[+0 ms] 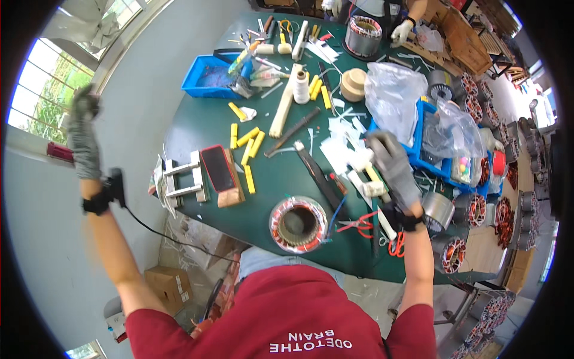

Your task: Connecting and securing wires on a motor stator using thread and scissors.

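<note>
Mallet-like tool point(375, 188): lying on the right of the table point(203, 128), close to the right hand point(393, 158). At left, holding the left hand point(85, 113) up by the window point(51, 84), well apart from the table, fingers blurred and seemingly curled; cannot tell any hold. Facing a wound stator point(278, 226) at the near middle. Holding the right hand palm down, fingers half bent; cannot tell whether touching or gripping the tool. Probably working best by closing slowly, keeping clear of the red-handled cutters point(363, 225) nearby.

Bright daylight enters through the window point(51, 84) at left; the rim bends into blackness; the left hand point(85, 107) blurs.
</note>
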### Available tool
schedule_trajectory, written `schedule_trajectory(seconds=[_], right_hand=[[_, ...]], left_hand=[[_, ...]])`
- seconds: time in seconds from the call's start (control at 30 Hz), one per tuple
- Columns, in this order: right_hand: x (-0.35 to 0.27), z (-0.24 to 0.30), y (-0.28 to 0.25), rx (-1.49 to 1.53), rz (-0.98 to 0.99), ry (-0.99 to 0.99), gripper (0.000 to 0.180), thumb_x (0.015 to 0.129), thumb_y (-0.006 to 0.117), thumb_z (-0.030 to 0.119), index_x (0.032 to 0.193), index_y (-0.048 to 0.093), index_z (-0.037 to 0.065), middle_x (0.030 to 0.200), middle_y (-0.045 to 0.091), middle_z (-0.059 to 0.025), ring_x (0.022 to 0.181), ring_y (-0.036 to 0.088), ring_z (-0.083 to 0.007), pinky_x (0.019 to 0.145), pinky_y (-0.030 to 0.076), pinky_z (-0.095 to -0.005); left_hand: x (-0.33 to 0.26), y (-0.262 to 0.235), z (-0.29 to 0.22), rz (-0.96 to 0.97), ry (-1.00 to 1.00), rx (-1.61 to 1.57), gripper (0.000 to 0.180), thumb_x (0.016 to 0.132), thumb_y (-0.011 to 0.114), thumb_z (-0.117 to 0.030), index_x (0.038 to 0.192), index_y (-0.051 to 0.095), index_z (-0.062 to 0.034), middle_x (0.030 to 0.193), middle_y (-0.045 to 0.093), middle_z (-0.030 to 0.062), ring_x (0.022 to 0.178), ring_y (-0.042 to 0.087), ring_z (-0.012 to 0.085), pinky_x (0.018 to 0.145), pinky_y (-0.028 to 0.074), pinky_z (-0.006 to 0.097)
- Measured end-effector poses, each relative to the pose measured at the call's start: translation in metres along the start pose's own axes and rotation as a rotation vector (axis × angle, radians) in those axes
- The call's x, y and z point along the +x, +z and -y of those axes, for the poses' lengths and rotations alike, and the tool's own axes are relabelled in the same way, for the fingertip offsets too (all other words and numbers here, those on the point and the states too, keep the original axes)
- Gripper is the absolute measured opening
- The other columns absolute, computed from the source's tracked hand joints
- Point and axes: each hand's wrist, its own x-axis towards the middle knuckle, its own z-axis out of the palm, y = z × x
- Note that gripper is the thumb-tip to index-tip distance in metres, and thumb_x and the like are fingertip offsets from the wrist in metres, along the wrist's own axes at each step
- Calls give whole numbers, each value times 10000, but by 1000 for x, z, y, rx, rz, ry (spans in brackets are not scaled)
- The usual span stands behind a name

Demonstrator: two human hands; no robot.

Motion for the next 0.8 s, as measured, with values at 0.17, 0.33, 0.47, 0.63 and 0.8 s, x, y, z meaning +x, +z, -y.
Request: schedule_trajectory(seconds=[0.17, 0.33, 0.47, 0.63, 0.8], right_hand=[[165, -47, 138, -282, -67, 10, 413, 766, 600, 257, 1144, 514, 113, 1090, 509, -161, 958, 542, -341, 780, 462, -420], [231, -90, 207, -652, 311, 280, 597, 753, 646, 326, 1285, 419, 179, 1171, 475, -170, 1089, 500, -330, 875, 444, -420], [218, -85, 191, -327, 258, 235, 439, 697, 675, 158, 1093, 499, 87, 1016, 508, -179, 957, 517, -353, 851, 425, -380], [163, 3, 117, 751, 221, 287, 350, 764, 662, 148, 1048, 458, 118, 758, 548, -25, 614, 543, -92, 523, 451, -232], [142, 57, 54, 846, 176, 144, 348, 784, 658, 167, 1063, 459, 108, 816, 554, -31, 657, 552, -72, 533, 468, -197]], left_hand=[[-92, 113, 56, 450, -199, -81, 242, 924, 462, -278, 982, 577, -72, 743, 445, -42, 651, 405, 50, 576, 353, 191], [-140, 164, 73, 471, -675, -530, 274, 875, 494, -218, 1048, 547, -11, 619, 379, -74, 503, 304, 5, 432, 234, 164], [-135, 154, 91, 277, -785, -416, 399, 927, 445, -303, 1185, 469, 1, 601, 407, -48, 455, 288, 0, 383, 224, 164], [-116, 185, 101, 57, -717, -858, 393, 947, 348, -347, 1243, 440, -105, 1005, 596, 63, 503, 328, -8, 416, 280, 145], [-138, 222, 50, 683, -1180, -1339, 449, 882, 448, -439, 1087, 539, -50, 607, 451, -9, 443, 331, 81, 423, 292, 209]])
